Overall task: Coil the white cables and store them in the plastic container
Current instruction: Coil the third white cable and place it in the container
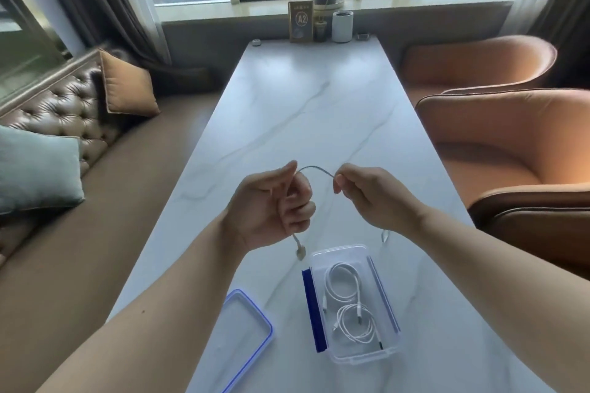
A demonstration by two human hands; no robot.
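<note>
Both hands hold one white cable (pixel 314 168) above the marble table (pixel 319 112). My left hand (pixel 271 204) is closed around it, and a plug end dangles below the fist near the container. My right hand (pixel 367 193) pinches the cable between thumb and fingers; a short arc spans between the two hands. The other end hangs under my right wrist. Nearer to me, the clear plastic container (pixel 383 351) with blue clips stands open, with two coiled white cables (pixel 346 303) lying inside.
The container's lid (pixel 242 338), clear with a blue rim, lies to the left of the container near the table's front edge. A sign, small pots and a white canister (pixel 342 26) stand at the far end. A sofa is left, orange armchairs (pixel 510 143) right.
</note>
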